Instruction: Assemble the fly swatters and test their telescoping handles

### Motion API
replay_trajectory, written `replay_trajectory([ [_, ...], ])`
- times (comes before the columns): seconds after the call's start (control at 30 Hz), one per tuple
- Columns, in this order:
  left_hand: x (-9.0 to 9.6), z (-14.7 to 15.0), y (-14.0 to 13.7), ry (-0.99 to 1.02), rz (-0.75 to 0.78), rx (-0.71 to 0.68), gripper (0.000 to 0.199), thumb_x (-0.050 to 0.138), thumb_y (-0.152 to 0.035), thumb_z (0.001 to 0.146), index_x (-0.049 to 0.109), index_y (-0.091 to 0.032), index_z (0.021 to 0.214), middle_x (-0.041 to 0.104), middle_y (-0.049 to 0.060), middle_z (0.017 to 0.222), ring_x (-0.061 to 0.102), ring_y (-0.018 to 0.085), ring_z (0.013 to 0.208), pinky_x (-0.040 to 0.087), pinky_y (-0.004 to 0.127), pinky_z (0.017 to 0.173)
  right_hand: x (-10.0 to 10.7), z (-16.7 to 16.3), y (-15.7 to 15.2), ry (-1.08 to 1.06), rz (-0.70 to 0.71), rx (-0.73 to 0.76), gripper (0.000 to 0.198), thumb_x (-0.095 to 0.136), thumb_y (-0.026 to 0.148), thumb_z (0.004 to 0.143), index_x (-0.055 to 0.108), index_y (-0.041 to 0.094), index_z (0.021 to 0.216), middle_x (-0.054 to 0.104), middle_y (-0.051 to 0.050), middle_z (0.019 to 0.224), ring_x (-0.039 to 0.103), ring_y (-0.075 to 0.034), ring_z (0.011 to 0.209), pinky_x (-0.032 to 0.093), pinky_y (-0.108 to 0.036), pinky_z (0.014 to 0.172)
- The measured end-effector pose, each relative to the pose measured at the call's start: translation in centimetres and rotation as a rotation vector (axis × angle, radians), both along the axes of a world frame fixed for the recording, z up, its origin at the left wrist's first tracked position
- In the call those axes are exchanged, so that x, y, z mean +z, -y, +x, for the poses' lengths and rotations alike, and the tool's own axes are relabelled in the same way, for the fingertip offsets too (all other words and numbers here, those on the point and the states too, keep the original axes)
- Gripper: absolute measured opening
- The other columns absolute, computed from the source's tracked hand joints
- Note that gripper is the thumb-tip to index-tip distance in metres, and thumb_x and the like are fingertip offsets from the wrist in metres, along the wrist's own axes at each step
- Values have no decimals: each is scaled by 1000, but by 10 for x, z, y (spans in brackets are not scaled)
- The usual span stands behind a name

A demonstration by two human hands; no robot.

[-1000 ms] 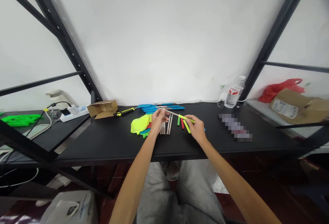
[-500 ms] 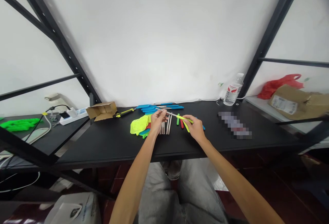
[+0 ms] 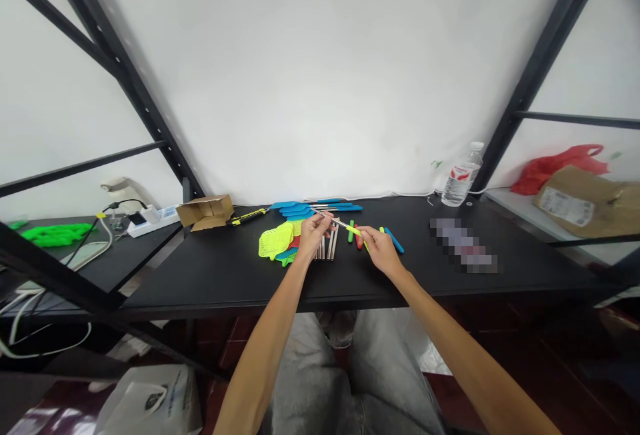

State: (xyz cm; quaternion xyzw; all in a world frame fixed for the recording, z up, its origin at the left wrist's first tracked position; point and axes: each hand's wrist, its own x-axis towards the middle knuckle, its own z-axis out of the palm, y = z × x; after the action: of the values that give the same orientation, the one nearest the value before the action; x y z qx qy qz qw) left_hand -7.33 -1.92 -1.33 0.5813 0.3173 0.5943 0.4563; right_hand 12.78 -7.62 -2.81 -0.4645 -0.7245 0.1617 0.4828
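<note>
My left hand (image 3: 314,235) pinches a thin metal rod (image 3: 342,223) above the table, its fingers closed round it. The rod's right end meets a yellow-green handle (image 3: 354,230), which my right hand (image 3: 383,250) grips with its far part hidden in the fingers. Under my left hand lie several loose metal rods (image 3: 332,250). Below the held handle are a green handle (image 3: 351,232) and a red handle (image 3: 359,242). A blue handle (image 3: 394,240) lies beside my right hand. Left of my left hand are mesh fly swatter heads (image 3: 274,240), yellow, red, blue and green.
Blue fly swatters (image 3: 295,209) with metal shafts lie along the wall. An open cardboard box (image 3: 206,212) and a yellow-black tool (image 3: 247,217) are at the left. A water bottle (image 3: 461,176) and a blurred item (image 3: 463,245) are at the right. Black posts (image 3: 550,55) flank the table.
My right hand has turned slightly, and the yellow-green handle now lines up with the rod. More of the blue handle shows beside it. The whole view has shifted a little.
</note>
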Motion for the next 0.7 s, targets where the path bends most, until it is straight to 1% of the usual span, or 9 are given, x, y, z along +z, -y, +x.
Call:
replay_trajectory([
  [0.07, 6, -5, 5, -111, 29, 65, 41, 67, -53, 81, 72, -15, 95, 73, 8, 87, 68, 17, 69, 46, 23, 50, 3, -2, 2, 75, 27, 3, 37, 41, 40, 100, 70, 19, 109, 73, -4, 84, 65, -18, 70, 46, -27, 68],
  [0.13, 14, -18, 12, -305, 81, 171, 43, 64, -56, 82, 73, -17, 97, 74, 8, 91, 68, 20, 75, 49, 26, 58, 4, -4, 4, 138, 58, -11, 34, 46, 40, 98, 70, 21, 110, 75, -7, 97, 69, -22, 85, 47, -29, 75],
  [0.23, 28, -50, 28, -754, 139, 454, 48, 64, -59, 80, 72, -21, 109, 73, 9, 108, 67, 25, 92, 51, 34, 79, 4, -5, 4, 160, 83, -71, 33, 46, 40, 98, 71, 22, 109, 75, -7, 101, 69, -24, 90, 47, -30, 77],
  [0.3, 36, -75, 39, -1064, 80, 665, 55, 65, -61, 77, 69, -22, 116, 69, 13, 119, 64, 31, 106, 49, 39, 88, 4, -4, 3, 135, 84, -116, 35, 44, 41, 98, 71, 22, 109, 76, -6, 95, 69, -23, 83, 47, -29, 74],
  [0.33, 38, -86, 44, -1204, 9, 715, 58, 65, -64, 75, 70, -21, 114, 68, 15, 118, 63, 34, 109, 49, 41, 89, 3, -4, 3, 119, 80, -132, 36, 44, 41, 98, 71, 22, 109, 76, -6, 92, 69, -22, 80, 46, -29, 72],
  [0.4, 40, -105, 52, -1416, -156, 718, 63, 66, -70, 69, 72, -18, 106, 68, 18, 111, 63, 38, 107, 49, 43, 85, 3, -3, 3, 92, 71, -146, 36, 44, 42, 98, 71, 21, 110, 76, -5, 90, 68, -21, 75, 45, -29, 71],
  [0.5, 38, -120, 59, -1508, -263, 664, 57, 68, -68, 67, 72, -18, 95, 69, 18, 104, 65, 38, 100, 49, 42, 82, 3, -3, 3, 73, 72, -148, 35, 46, 41, 98, 71, 21, 111, 76, -5, 93, 68, -20, 75, 45, -28, 71],
  [0.6, 39, -125, 61, -1379, -250, 670, 40, 78, -54, 60, 72, -19, 79, 70, 17, 92, 66, 38, 96, 48, 41, 83, 4, -3, 3, 66, 71, -147, 35, 45, 41, 98, 72, 22, 110, 76, -4, 91, 68, -20, 74, 44, -28, 71],
  [0.7, 50, -128, 61, -1270, -200, 694, 25, 81, -36, 55, 70, -20, 69, 70, 15, 83, 67, 38, 92, 47, 41, 81, 5, -3, 5, 58, 66, -137, 36, 43, 42, 99, 73, 23, 107, 75, -4, 85, 66, -20, 71, 43, -28, 69],
])
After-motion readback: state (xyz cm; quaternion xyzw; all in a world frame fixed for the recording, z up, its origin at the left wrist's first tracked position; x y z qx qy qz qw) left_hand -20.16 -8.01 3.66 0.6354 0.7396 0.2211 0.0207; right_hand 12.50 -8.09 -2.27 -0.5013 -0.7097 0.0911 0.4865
